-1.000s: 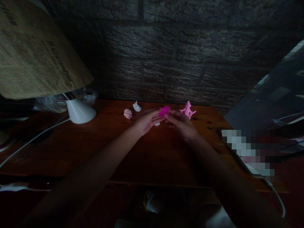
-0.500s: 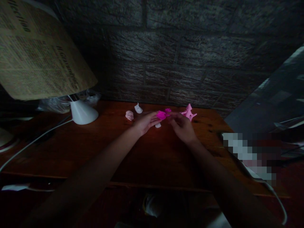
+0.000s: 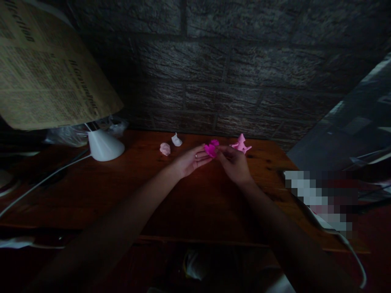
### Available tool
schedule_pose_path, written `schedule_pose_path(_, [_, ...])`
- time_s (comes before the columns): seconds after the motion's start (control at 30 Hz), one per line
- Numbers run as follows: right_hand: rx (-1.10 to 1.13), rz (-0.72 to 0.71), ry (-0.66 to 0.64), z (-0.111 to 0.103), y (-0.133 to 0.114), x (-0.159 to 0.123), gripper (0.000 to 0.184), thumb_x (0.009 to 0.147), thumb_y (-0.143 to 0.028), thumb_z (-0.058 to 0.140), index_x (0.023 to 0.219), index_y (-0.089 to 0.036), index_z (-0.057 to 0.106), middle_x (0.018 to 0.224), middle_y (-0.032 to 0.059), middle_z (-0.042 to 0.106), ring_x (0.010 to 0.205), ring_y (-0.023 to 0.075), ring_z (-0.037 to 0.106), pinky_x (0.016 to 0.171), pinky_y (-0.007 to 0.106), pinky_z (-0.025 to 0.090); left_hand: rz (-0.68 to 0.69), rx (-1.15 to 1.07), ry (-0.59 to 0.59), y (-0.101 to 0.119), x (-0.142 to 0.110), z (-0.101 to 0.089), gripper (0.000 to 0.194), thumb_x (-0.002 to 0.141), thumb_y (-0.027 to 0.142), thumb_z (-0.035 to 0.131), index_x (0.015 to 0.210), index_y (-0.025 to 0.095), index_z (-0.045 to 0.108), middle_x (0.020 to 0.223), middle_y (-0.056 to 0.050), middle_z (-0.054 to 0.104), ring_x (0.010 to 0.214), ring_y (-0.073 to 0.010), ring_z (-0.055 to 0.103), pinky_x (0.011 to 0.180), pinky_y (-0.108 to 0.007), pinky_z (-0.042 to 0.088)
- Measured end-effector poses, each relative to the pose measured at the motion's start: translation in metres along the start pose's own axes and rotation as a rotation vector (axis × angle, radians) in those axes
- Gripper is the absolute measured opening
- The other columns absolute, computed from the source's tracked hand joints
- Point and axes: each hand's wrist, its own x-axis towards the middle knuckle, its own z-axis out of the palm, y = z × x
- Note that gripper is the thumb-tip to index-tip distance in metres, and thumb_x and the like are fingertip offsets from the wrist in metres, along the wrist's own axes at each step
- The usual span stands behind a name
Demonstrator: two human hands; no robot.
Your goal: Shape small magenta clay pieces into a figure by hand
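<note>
A magenta piece of modelling clay (image 3: 210, 149), thin and uneven with lobed edges, is held between my two hands above the table. My left hand (image 3: 193, 160) supports it from the left on its outstretched fingers, and a ring shows on one finger. From the other side my right hand (image 3: 234, 162) pinches its edge between thumb and fingers. Just behind the right hand stands a light pink clay figure (image 3: 241, 143) with a pointed top and thin limbs. Left of my hands lie a pale pink clay lump (image 3: 165, 149) and a small white clay piece (image 3: 176, 140).
On the left of the wooden table (image 3: 122, 191) stands a lamp with a white base (image 3: 105, 146) and a newsprint shade (image 3: 51, 73); its cable runs to the left edge. A blurred-out flat object (image 3: 314, 199) with a cable lies at the right. A brick wall (image 3: 201, 61) rises behind.
The magenta clay has been turned and shifted slightly between my hands. My left hand has moved a little, and the small white bit seen beneath the hands earlier is now hidden.
</note>
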Motion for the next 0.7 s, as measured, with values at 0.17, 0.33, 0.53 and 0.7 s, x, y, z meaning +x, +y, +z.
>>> schedule_pose_path(0.17, [0.008,-0.009,-0.010,-0.0007,-0.0007,0.0002,0.030,0.087,-0.043,0.064,0.103,-0.020,0.076,0.104,0.0096,0.078,0.087,0.0224,0.071,0.086,0.041,0.056,-0.016,-0.010,0.014,0.0003,-0.0017,0.0020,0.028,0.097,0.017,0.054,0.076,0.017,0.073,0.083,-0.007,0.078,0.087,-0.0157,0.073,0.103,-0.032,0.053])
schedule_pose_path(0.33, [0.028,0.007,-0.031,0.0001,0.0009,0.0004,0.033,0.087,-0.045,0.063,0.105,-0.019,0.075,0.098,0.0092,0.077,0.074,0.0195,0.068,0.075,0.038,0.056,0.011,-0.014,-0.004,-0.0013,0.0016,-0.0028,0.026,0.096,0.019,0.057,0.075,0.016,0.073,0.087,-0.010,0.078,0.087,-0.0163,0.073,0.100,-0.032,0.054])
schedule_pose_path(0.53, [0.023,0.052,0.000,0.0024,0.0029,0.0006,0.035,0.083,-0.045,0.069,0.107,-0.020,0.073,0.107,0.0103,0.077,0.092,0.0228,0.071,0.089,0.041,0.055,0.057,0.070,0.011,-0.0062,0.0032,-0.0050,0.019,0.094,0.021,0.062,0.082,0.017,0.076,0.087,-0.009,0.078,0.086,-0.0173,0.073,0.102,-0.038,0.053])
schedule_pose_path(0.7, [0.086,0.095,-0.136,-0.0002,-0.0014,0.0008,0.035,0.077,-0.050,0.076,0.099,-0.023,0.076,0.097,0.0076,0.078,0.091,0.0238,0.071,0.089,0.042,0.054,0.116,0.134,-0.033,-0.0077,0.0002,-0.0025,0.014,0.093,0.020,0.066,0.086,0.015,0.076,0.086,-0.008,0.079,0.083,-0.0166,0.073,0.101,-0.039,0.053])
